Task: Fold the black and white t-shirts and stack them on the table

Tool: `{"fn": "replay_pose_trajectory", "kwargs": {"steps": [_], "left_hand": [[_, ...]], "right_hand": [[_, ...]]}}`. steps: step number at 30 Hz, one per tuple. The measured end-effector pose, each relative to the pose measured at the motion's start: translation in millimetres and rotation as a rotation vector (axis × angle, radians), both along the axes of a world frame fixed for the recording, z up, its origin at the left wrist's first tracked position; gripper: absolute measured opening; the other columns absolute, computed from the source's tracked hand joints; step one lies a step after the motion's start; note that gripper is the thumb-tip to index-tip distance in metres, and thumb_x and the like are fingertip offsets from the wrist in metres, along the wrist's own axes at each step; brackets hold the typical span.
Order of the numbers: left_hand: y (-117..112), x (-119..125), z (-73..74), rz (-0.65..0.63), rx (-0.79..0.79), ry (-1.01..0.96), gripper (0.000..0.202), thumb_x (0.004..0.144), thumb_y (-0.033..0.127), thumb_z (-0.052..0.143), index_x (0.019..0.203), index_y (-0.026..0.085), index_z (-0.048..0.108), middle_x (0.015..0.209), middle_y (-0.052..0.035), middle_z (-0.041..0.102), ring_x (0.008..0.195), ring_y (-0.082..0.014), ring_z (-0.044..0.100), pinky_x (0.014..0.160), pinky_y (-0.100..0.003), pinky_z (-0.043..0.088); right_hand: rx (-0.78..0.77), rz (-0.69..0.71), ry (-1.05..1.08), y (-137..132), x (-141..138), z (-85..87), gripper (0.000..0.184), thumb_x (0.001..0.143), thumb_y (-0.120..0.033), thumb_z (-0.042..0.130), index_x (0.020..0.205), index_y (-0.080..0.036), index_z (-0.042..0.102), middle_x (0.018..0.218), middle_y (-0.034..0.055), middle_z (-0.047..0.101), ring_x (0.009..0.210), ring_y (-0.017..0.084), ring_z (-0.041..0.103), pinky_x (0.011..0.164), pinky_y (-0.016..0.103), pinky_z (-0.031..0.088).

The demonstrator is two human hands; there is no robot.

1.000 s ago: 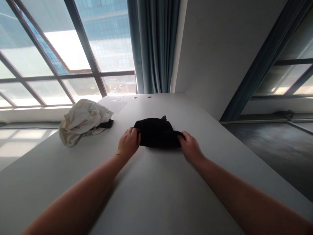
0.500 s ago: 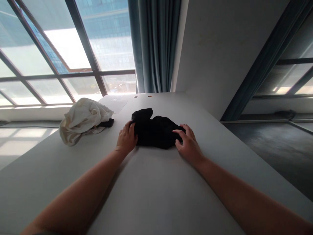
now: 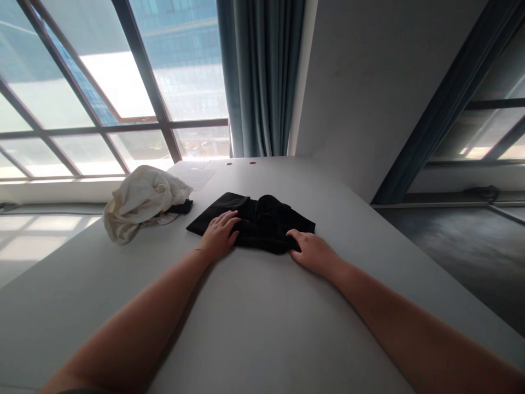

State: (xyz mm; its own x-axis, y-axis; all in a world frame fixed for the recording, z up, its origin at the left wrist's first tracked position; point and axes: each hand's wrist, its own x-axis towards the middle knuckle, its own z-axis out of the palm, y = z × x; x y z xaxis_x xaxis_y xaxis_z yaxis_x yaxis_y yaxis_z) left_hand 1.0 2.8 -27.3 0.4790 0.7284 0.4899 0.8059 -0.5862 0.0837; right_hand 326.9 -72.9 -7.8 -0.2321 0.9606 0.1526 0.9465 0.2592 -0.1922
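Note:
A black garment (image 3: 262, 224) lies spread low on the white table in front of me, its exact kind not clear. My left hand (image 3: 221, 235) rests flat on its left part, fingers stretched over the fabric. At the near right edge of the cloth, my right hand (image 3: 312, 250) has its thumb and fingers closed on the fabric. The far side of the garment has a raised, rumpled fold.
A crumpled cream cloth (image 3: 143, 200) sits on the table's left side, with a dark piece of fabric (image 3: 180, 207) poking out beside it. Behind the white table (image 3: 262, 317) hang blue-grey curtains (image 3: 262, 82) next to large windows (image 3: 115, 82). Two small round holes mark the table's far end.
The black garment now lies flatter, its left part spread out to the left. My left hand has gone from gripping its left edge to lying on top; my right hand has closed on the near right edge.

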Motion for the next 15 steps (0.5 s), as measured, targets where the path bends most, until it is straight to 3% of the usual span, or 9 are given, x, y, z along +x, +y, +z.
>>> {"fn": "replay_pose_trajectory", "kwargs": {"steps": [2,5,8,10,13,15], "left_hand": [[-2.5,11.4,-4.7,-0.062,-0.092,0.074,0.048,0.104,0.027,0.056,0.152,0.021,0.059,0.154,-0.0133,0.058,0.142,-0.0306,0.054,0.119,-0.046,0.041],[-1.8,20.1,-1.7,-0.015,-0.164,0.123,0.057,0.102,0.029,0.064,0.158,0.024,0.056,0.141,-0.0122,0.066,0.128,-0.0316,0.063,0.111,-0.044,0.047],[-0.4,21.6,6.3,0.006,-0.240,0.160,0.048,0.097,0.025,0.070,0.145,0.022,0.065,0.124,-0.0107,0.072,0.116,-0.0304,0.068,0.104,-0.039,0.052],[-3.2,21.8,9.7,0.016,-0.220,0.186,0.034,0.096,0.022,0.069,0.130,0.019,0.072,0.117,-0.0113,0.072,0.113,-0.0314,0.068,0.103,-0.041,0.052],[-13.2,20.6,14.5,-0.033,-0.114,0.190,0.025,0.088,0.017,0.071,0.113,0.019,0.076,0.125,-0.0129,0.068,0.121,-0.0342,0.062,0.107,-0.047,0.049],[-19.9,17.6,20.7,-0.170,-0.129,0.180,0.026,0.081,0.012,0.072,0.106,0.020,0.076,0.130,-0.0114,0.066,0.124,-0.0334,0.060,0.110,-0.045,0.047]], "right_hand": [[-0.056,0.006,-0.033,-7.5,-4.9,9.6,0.032,0.096,-0.029,0.064,0.126,-0.020,0.069,0.104,0.0105,0.076,0.096,0.027,0.071,0.080,0.032,0.045],[-0.106,0.107,-0.154,-23.1,-15.8,22.6,0.028,0.098,-0.029,0.063,0.124,-0.019,0.069,0.097,0.0107,0.076,0.091,0.027,0.072,0.073,0.030,0.041],[-0.138,0.257,-0.203,-37.7,-27.3,28.7,0.030,0.100,-0.035,0.064,0.124,-0.018,0.068,0.094,0.0103,0.076,0.087,0.026,0.072,0.070,0.028,0.038],[-0.146,0.362,-0.153,-42.9,-31.7,27.6,0.027,0.101,-0.039,0.063,0.117,-0.018,0.070,0.088,0.0075,0.074,0.081,0.022,0.070,0.069,0.028,0.038],[-0.038,0.462,0.005,-40.7,-30.3,20.1,0.022,0.105,-0.036,0.058,0.102,-0.018,0.072,0.087,0.0057,0.071,0.078,0.019,0.066,0.073,0.028,0.044],[0.139,0.455,0.125,-33.2,-25.4,13.3,0.024,0.106,-0.032,0.054,0.101,-0.018,0.072,0.099,0.0090,0.072,0.091,0.020,0.067,0.085,0.032,0.049]]}}
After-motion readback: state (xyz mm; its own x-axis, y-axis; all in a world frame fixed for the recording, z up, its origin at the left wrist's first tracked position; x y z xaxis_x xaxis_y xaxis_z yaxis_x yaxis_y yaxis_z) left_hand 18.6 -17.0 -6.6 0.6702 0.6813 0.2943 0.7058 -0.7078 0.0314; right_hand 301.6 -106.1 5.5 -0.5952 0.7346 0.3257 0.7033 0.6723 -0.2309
